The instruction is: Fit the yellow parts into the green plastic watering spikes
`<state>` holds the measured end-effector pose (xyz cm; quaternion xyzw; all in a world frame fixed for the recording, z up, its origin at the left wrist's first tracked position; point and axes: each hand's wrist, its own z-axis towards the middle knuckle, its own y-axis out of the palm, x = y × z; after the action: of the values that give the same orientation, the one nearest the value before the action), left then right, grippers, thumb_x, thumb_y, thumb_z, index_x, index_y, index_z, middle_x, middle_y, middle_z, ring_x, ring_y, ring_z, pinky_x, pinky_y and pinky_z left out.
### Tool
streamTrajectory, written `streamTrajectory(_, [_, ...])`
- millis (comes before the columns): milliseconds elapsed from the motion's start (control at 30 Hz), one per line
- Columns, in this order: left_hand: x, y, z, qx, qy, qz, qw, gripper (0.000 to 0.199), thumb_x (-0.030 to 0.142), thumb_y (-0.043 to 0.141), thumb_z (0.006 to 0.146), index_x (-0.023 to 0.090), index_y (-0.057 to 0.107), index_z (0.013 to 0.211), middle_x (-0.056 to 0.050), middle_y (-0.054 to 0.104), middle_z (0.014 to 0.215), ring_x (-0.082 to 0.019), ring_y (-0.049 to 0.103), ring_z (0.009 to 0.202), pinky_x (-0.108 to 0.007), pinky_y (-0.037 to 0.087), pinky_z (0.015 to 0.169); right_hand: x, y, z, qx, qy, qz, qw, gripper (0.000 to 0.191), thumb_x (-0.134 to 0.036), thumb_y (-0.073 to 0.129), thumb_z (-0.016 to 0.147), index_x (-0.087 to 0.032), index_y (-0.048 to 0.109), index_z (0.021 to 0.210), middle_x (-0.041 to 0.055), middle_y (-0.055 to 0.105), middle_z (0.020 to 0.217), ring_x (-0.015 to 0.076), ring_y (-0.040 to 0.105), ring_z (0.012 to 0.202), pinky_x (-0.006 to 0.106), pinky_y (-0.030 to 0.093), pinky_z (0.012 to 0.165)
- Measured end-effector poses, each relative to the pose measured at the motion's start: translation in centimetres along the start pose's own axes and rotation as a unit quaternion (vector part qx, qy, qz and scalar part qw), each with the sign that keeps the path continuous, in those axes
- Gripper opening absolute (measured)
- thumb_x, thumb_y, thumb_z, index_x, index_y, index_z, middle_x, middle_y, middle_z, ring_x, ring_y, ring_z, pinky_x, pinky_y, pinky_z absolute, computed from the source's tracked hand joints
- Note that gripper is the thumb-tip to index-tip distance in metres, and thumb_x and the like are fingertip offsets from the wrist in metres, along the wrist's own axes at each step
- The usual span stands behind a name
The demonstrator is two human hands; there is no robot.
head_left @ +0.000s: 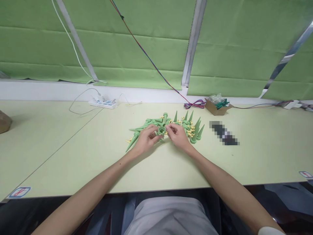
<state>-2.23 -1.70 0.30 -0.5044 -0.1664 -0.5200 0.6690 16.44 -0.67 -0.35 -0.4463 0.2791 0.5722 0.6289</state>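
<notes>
Between my hands is a green plastic cone piece (161,131), its round open end facing up toward me. The thumb and fingers of my left hand (147,139) are wrapped round its left side. My right hand (178,135) is pinched at the cone's right rim; whatever sits between its fingertips is too small to make out. Behind and left of my left hand lie several green spikes (132,142). On the right, more green spikes (197,130) stand upright among small yellow parts (190,131).
A small cardboard box (216,109) with clear plastic and green items stands at the back right, beside a bundled cable (195,104). A white power strip (104,103) lies at the back left. A pixelated dark object (223,133) is right of the spikes. A brown object (4,122) sits far left.
</notes>
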Motion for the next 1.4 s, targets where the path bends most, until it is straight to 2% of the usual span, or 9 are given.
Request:
streamTrajectory(167, [0.33, 0.34, -0.07, -0.001, -0.045, -0.014, 0.999, 0.022, 0.039, 0.068, 0.09, 0.02, 0.064, 0.1, -0.002, 0.065, 0.086, -0.015, 0.058, 0.066, -0.028, 0.045, 0.06, 0.0, -0.01, -0.07, 0.02, -0.006, 0.019, 1.0, 0.042, -0.056, 0.054, 0.096, -0.022, 0.053, 0.072, -0.0029, 0.049, 0.057, 0.0128, 0.044, 0.052, 0.028, 0.035, 0.053])
streamTrajectory(300, [0.21, 0.33, 0.21, -0.031, -0.115, -0.102, 0.988, 0.034, 0.054, 0.062, 0.093, 0.021, 0.06, 0.088, 0.001, 0.059, 0.063, -0.014, 0.052, 0.052, -0.027, 0.041, 0.051, 0.26, -0.1, -0.04, 0.023, -0.01, 0.03, 0.999, 0.041, -0.057, 0.055, 0.097, -0.022, 0.055, 0.076, -0.0024, 0.052, 0.06, 0.0134, 0.047, 0.055, 0.028, 0.038, 0.056])
streamTrajectory(433, [0.14, 0.11, 0.6, -0.102, -0.202, -0.246, 0.943, 0.063, 0.075, 0.05, 0.093, 0.017, 0.066, 0.075, -0.007, 0.064, 0.066, -0.016, 0.058, 0.054, -0.029, 0.045, 0.049, 0.21, -0.14, -0.15, 0.006, -0.022, 0.018, 1.0, 0.038, -0.054, 0.054, 0.099, -0.022, 0.058, 0.079, -0.002, 0.054, 0.063, 0.0136, 0.048, 0.056, 0.028, 0.039, 0.057])
streamTrajectory(600, [0.76, 0.05, 0.45, -0.133, -0.244, -0.325, 0.904, 0.062, 0.073, 0.056, 0.092, 0.015, 0.07, 0.08, -0.008, 0.066, 0.068, -0.014, 0.058, 0.054, -0.028, 0.045, 0.05, -0.3, -0.22, -0.31, -0.02, -0.039, -0.015, 0.999, 0.036, -0.049, 0.053, 0.1, -0.022, 0.059, 0.078, -0.0008, 0.057, 0.065, 0.0146, 0.051, 0.06, 0.028, 0.039, 0.059])
streamTrajectory(800, [0.5, -0.12, 0.32, -0.126, -0.212, -0.304, 0.92, 0.053, 0.068, 0.063, 0.09, 0.015, 0.07, 0.088, -0.006, 0.065, 0.068, -0.014, 0.058, 0.055, -0.028, 0.044, 0.051, -0.27, -0.32, -0.2, -0.022, -0.032, -0.026, 0.999, 0.035, -0.052, 0.054, 0.098, -0.022, 0.06, 0.08, -0.001, 0.057, 0.065, 0.015, 0.05, 0.06, 0.028, 0.038, 0.059])
streamTrajectory(967, [0.71, -0.5, -0.01, -0.124, -0.142, -0.162, 0.969, 0.046, 0.063, 0.06, 0.094, 0.018, 0.066, 0.088, -0.002, 0.061, 0.064, -0.014, 0.055, 0.054, -0.03, 0.045, 0.056, -0.22, -0.3, -0.11, -0.017, -0.029, -0.036, 0.999, 0.038, -0.053, 0.053, 0.097, -0.022, 0.057, 0.075, -0.0012, 0.055, 0.062, 0.0147, 0.048, 0.058, 0.029, 0.036, 0.059])
streamTrajectory(1100, [1.04, -0.39, -0.23, -0.07, -0.05, -0.037, 0.996, 0.035, 0.052, 0.062, 0.095, 0.019, 0.063, 0.084, -0.001, 0.057, 0.071, -0.015, 0.054, 0.062, -0.028, 0.043, 0.057, -0.26, -0.32, -0.08, -0.013, -0.025, -0.03, 0.999, 0.041, -0.055, 0.053, 0.097, -0.022, 0.054, 0.071, -0.0012, 0.054, 0.06, 0.0142, 0.047, 0.056, 0.029, 0.036, 0.057])
streamTrajectory(1233, [0.73, -0.18, -0.19, -0.034, 0.024, 0.027, 0.999, 0.028, 0.043, 0.065, 0.094, 0.018, 0.062, 0.082, -0.004, 0.057, 0.088, -0.016, 0.057, 0.073, -0.027, 0.046, 0.06, -0.2, -0.32, -0.04, -0.017, -0.016, -0.013, 1.0, 0.044, -0.057, 0.053, 0.096, -0.022, 0.052, 0.069, -0.0013, 0.054, 0.058, 0.0139, 0.048, 0.055, 0.028, 0.037, 0.056])
streamTrajectory(1400, [0.07, 0.01, -0.27, -0.009, 0.038, 0.036, 0.999, 0.02, 0.035, 0.065, 0.094, 0.017, 0.064, 0.085, -0.006, 0.058, 0.096, -0.013, 0.056, 0.07, -0.027, 0.046, 0.059, -0.18, -0.28, 0.01, -0.019, 0.003, 0.008, 1.0, 0.042, -0.058, 0.056, 0.094, -0.022, 0.053, 0.072, -0.002, 0.052, 0.055, 0.0135, 0.048, 0.052, 0.027, 0.037, 0.053])
